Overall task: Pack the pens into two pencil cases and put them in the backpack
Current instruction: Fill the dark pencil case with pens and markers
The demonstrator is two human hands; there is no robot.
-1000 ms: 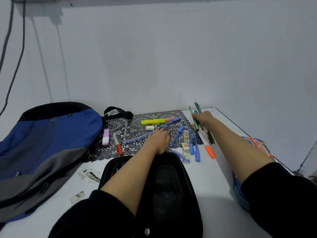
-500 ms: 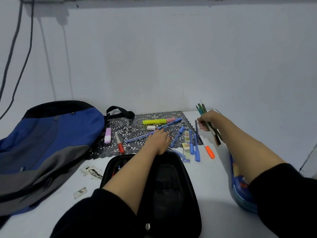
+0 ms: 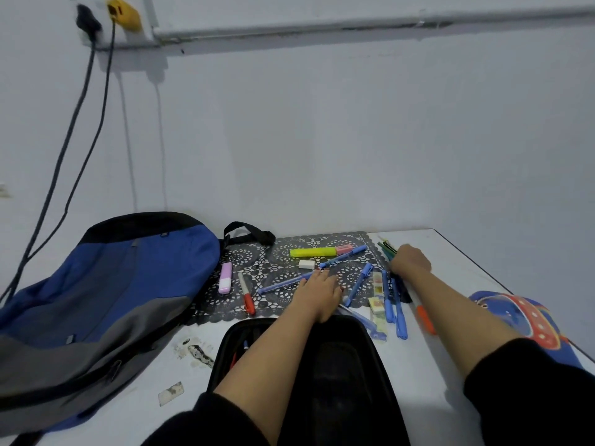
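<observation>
**Two arms reach for the scattered pens**

The white bench (image 3: 450, 349) carries a blue and grey backpack (image 3: 112, 284) lying along its left edge. An open black pencil case (image 3: 347, 365) sits at the near edge with a few pens inside. A blue pencil case (image 3: 515, 313) lies at the right edge. A dark lace mat (image 3: 251, 262) spreads by the far edge. The left forearm crosses the black case, and the left hand (image 3: 317, 292) lies flat, fingers straight, on loose blue pens (image 3: 280, 285). Near the far right corner, the right hand (image 3: 410, 260) has its fingers curled round a bundle of pens (image 3: 386, 249).
</observation>
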